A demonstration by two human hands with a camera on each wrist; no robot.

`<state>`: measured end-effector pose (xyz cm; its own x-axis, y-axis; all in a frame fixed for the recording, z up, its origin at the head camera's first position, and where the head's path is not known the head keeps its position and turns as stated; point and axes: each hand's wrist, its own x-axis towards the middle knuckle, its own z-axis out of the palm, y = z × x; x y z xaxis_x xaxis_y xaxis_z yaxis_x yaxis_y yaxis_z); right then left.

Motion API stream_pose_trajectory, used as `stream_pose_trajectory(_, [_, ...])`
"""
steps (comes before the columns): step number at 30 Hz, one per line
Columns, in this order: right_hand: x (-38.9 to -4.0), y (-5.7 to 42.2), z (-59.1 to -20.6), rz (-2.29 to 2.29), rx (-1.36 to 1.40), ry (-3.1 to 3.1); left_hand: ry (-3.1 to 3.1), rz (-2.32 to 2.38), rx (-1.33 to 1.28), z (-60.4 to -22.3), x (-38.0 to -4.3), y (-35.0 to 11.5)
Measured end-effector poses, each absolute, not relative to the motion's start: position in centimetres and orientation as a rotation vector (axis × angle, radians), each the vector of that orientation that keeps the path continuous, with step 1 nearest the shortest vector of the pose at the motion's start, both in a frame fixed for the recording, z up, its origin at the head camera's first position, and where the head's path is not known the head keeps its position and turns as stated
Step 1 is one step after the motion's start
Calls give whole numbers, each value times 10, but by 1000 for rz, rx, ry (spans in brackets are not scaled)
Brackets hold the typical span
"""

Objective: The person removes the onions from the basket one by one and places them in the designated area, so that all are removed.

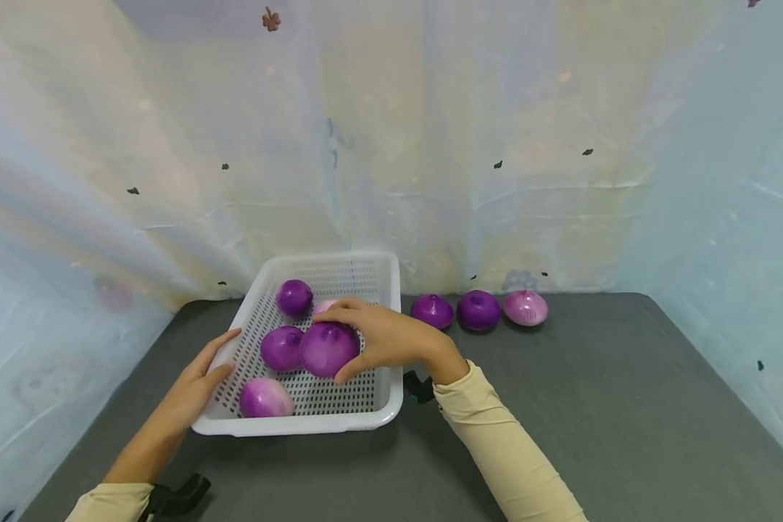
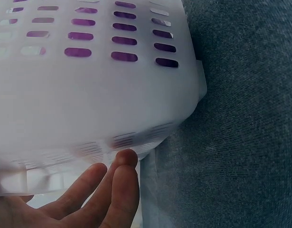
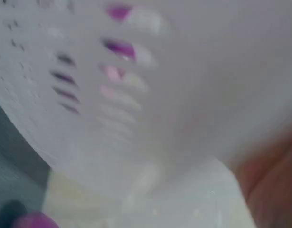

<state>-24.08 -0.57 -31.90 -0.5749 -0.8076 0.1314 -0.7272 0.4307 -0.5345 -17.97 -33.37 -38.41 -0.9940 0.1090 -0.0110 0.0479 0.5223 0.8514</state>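
Note:
My right hand (image 1: 391,337) holds a large purple onion (image 1: 328,350) over the middle of the white plastic basket (image 1: 300,425), thumb on the near side and fingers over its top. Beside that onion, inside the basket, sits another purple onion (image 1: 280,349). A smaller purple onion (image 1: 294,299) lies toward the back, and a pink onion (image 1: 323,307) is partly hidden behind the right hand. Near the front left corner rests a pink-and-white onion (image 1: 266,398). My left hand (image 1: 192,388) grips the basket's left rim; its fingers (image 2: 124,190) show outside the slotted wall in the left wrist view.
Right of the basket, along the table's back edge, stand a dark purple onion (image 1: 432,311), another purple onion (image 1: 478,310) and a pink onion (image 1: 525,308) in a row. A patterned curtain (image 1: 378,145) hangs behind the grey table (image 1: 626,406).

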Motion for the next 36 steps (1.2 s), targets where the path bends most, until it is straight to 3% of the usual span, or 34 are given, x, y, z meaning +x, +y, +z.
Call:
stream_pose_trajectory(25, [-241,94,-287,-1173,-1037,2800,2681,1504,115,-383,-172,-339])
stream_pose_trajectory(36, [-241,146,-273,-1054,-835,3030,2679,1501,119,-384,-172,-339])
